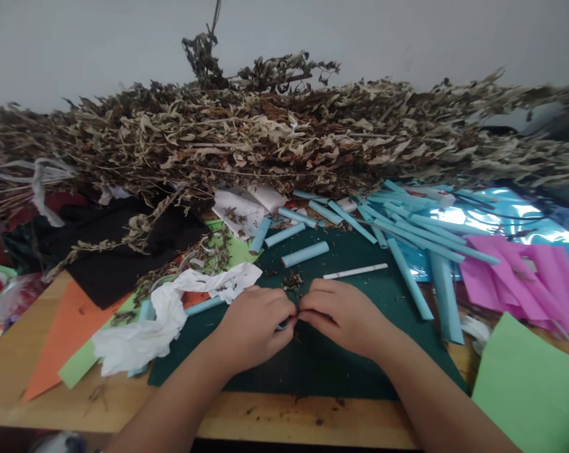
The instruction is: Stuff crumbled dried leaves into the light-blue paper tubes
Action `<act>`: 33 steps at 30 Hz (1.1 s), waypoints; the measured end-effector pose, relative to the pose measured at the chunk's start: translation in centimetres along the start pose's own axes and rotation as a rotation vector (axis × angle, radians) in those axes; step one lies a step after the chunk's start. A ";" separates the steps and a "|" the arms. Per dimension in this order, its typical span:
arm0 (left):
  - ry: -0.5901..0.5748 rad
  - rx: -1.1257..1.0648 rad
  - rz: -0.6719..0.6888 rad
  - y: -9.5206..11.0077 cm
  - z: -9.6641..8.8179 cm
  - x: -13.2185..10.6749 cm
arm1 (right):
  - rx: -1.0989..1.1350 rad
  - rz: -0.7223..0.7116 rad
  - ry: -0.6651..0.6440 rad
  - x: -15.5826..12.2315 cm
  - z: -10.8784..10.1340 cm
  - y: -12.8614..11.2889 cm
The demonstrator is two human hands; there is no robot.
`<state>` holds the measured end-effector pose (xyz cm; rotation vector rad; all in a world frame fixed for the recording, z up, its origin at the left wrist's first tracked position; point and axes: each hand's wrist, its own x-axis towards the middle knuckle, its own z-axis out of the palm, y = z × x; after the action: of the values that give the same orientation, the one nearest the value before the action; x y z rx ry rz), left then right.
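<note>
My left hand (260,324) is closed around a light blue paper tube (282,325), of which only a sliver shows between the fingers. Fingertips of my right hand (338,318) are pinched together and meet the left fingertips; whatever they hold is hidden. Both hands are over a dark green sheet (345,377). Just beyond them lies a small heap of crumbled dried leaves (292,281). A thin white stick (354,271) rests behind my right hand, and a short blue paper roll (305,254) lies farther back.
A wide heap of dried leafy stems (275,132) runs along the wall. Many blue paper tubes (420,229) pile up at the back right, near pink paper (520,277) and a green sheet (529,384). Crumpled white tissue (143,333) and orange paper (67,340) lie at left.
</note>
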<state>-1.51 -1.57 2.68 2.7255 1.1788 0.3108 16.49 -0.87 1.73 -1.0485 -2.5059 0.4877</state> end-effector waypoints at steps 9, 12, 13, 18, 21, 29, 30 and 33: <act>0.137 -0.213 -0.112 -0.1 0.1 0.0 | -0.168 -0.041 0.034 0.0 0.4 -0.2; 0.179 -0.310 -0.166 -0.2 0.0 0.1 | -0.091 -0.035 0.181 -0.1 0.8 -0.2; 0.188 -0.332 -0.174 -0.2 -0.1 0.1 | -0.055 -0.036 0.217 0.0 0.9 -0.2; 0.172 -0.367 -0.184 -0.1 -0.1 0.0 | 0.142 0.001 0.181 0.2 1.3 -0.3; 0.178 -0.382 -0.172 -0.1 -0.1 -0.1 | 0.217 0.039 0.182 0.3 1.5 -0.3; 0.229 -0.458 -0.181 -0.2 0.1 0.1 | 0.321 0.085 0.201 0.7 1.6 -0.7; 0.234 -0.460 -0.182 -0.2 0.1 0.1 | 0.328 0.093 0.204 0.7 1.7 -0.7; 0.252 -0.454 -0.175 -0.1 0.1 0.1 | 0.339 0.121 0.217 0.7 1.9 -0.8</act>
<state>-1.53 -1.42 2.56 2.2230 1.2158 0.8071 14.66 -1.18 0.53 -1.0572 -2.0882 0.7593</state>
